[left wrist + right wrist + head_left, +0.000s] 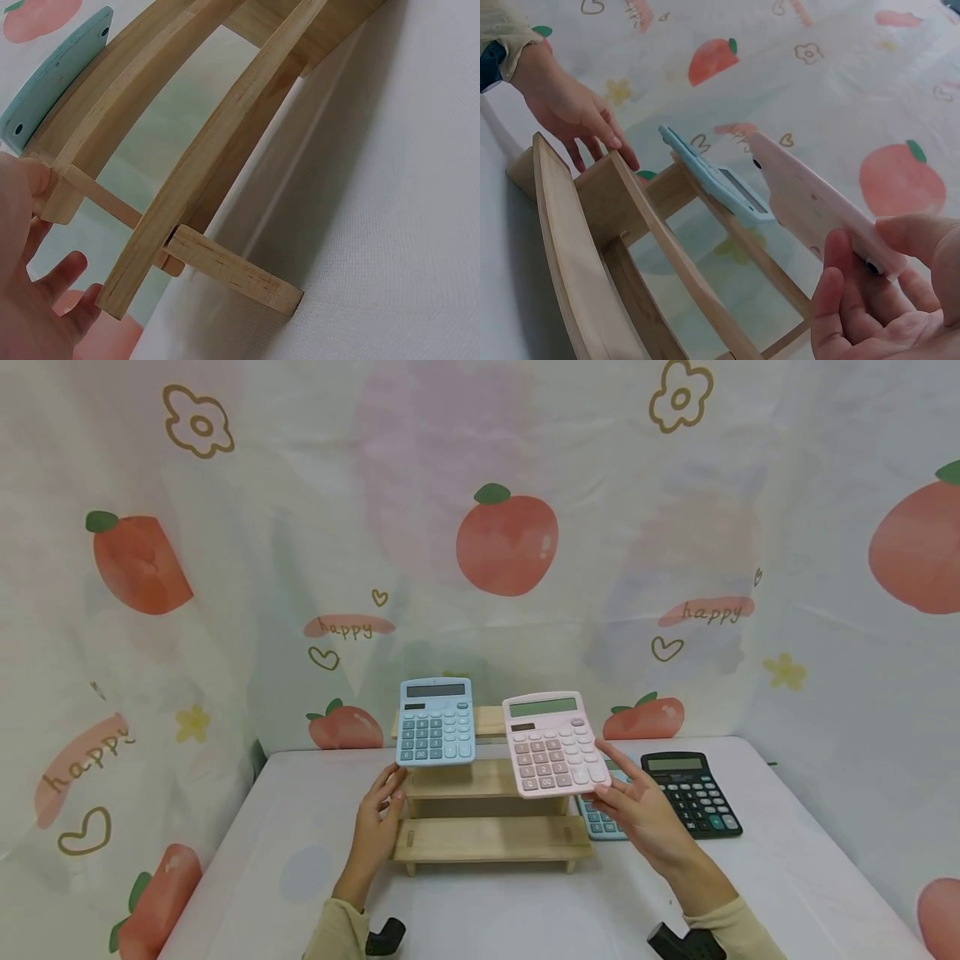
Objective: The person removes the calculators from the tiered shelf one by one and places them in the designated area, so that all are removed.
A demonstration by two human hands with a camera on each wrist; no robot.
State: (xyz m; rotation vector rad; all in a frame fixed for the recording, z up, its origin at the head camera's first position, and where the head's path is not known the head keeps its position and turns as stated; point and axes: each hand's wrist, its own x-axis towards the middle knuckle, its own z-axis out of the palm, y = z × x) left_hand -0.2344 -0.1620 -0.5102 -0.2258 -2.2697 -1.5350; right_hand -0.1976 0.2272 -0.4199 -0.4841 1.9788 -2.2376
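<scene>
A pink calculator [553, 743] is raised in front of the wooden tiered rack [491, 839]. My right hand [648, 818] pinches its lower right corner, thumb on one face and fingers behind, as the right wrist view shows. On the rack's upper part, toward the left, a blue calculator [436, 722] leans upright. My left hand [378, 822] touches the left end of the rack's middle step, just under the blue calculator; its fingers [592, 124] look fairly straight. The left wrist view shows the rack's end [161, 217] beside that hand [34, 292].
Right of the rack, a second blue calculator [602, 825] lies on the white table [300, 827], partly hidden by the right hand and pink calculator. A black calculator [693, 797] lies beside it. A fruit-print cloth [420, 527] stands behind the table.
</scene>
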